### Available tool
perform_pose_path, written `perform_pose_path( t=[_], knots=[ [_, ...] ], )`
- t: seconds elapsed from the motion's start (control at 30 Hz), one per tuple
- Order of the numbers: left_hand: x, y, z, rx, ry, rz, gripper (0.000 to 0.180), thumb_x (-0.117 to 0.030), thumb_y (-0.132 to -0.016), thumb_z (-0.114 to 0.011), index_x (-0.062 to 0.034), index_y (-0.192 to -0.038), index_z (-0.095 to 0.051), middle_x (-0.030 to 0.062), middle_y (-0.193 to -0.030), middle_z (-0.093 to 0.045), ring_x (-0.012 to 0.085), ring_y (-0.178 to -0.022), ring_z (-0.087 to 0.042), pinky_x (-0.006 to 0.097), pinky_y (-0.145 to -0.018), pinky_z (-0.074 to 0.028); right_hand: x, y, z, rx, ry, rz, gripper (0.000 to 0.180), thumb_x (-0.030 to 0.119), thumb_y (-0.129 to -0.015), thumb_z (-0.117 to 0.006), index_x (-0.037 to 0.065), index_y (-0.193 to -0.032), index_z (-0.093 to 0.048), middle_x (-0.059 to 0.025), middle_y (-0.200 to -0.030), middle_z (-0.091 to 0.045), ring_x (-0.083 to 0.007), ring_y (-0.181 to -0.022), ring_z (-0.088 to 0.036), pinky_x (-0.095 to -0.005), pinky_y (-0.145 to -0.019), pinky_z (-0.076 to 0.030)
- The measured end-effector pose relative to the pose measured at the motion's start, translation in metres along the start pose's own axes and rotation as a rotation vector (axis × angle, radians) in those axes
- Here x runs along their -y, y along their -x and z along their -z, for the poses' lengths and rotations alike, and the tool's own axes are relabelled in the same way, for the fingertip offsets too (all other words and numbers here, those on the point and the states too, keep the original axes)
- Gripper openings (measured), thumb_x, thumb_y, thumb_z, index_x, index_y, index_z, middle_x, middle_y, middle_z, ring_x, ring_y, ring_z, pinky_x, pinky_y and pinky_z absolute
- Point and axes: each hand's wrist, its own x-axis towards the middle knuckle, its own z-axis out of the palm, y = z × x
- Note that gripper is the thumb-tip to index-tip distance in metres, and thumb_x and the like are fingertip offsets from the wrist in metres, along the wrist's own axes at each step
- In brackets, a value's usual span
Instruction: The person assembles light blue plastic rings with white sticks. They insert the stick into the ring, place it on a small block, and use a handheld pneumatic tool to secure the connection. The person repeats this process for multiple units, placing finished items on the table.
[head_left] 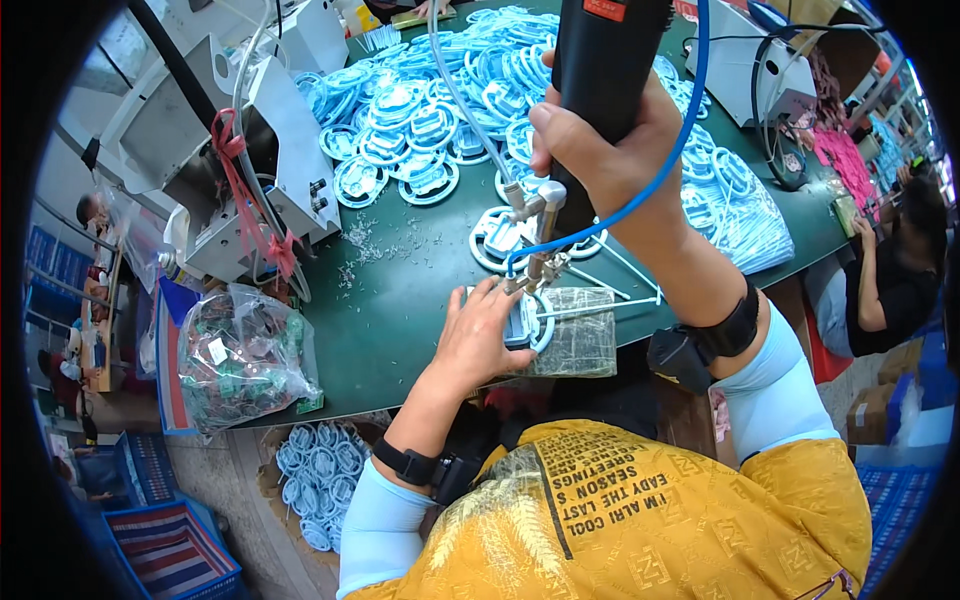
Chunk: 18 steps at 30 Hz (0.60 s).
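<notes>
Blue-white part [524,322] pinned flat by the left hand [478,335]; right hand [600,150] grips the black driver [600,70], whose tip may slip onto fingers.

A clear plastic bag [243,357] of green and white parts is lying at the table's left front edge, a small white label [217,350] showing on it. A red label [604,9] is sitting on the black tool. Brown cardboard boxes [880,405] are standing on the floor at right.
</notes>
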Motion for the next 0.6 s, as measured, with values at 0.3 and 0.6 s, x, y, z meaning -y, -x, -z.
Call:
perform_pose_path(
  t=[0.3, 0.6],
  knots=[
    [-0.003, -0.001, 0.005, 0.036, 0.008, 0.030, 0.082, -0.029, -0.059, -0.085, -0.0097, -0.132, -0.054, 0.0152, -0.126, -0.059, 0.0336, -0.126, -0.048, 0.061, -0.105, -0.032, -0.013, 0.003, -0.015, -0.073, -0.109, -0.058, 0.037, 0.017, -0.073, -0.076, 0.004, -0.102, -0.057, 0.0004, -0.069, -0.053, -0.0098, -0.059, -0.051, -0.0261, -0.055, -0.043],
    [-0.004, -0.005, 0.003, -0.021, 0.010, -0.021, 0.083, -0.029, -0.059, -0.084, -0.0128, -0.134, -0.052, 0.0142, -0.127, -0.057, 0.0327, -0.128, -0.046, 0.061, -0.105, -0.031, -0.018, 0.005, -0.014, -0.101, -0.095, -0.092, 0.036, 0.014, -0.071, -0.074, 0.004, -0.100, -0.056, 0.0004, -0.068, -0.054, -0.0095, -0.058, -0.052, -0.0265, -0.056, -0.045]
  ],
)
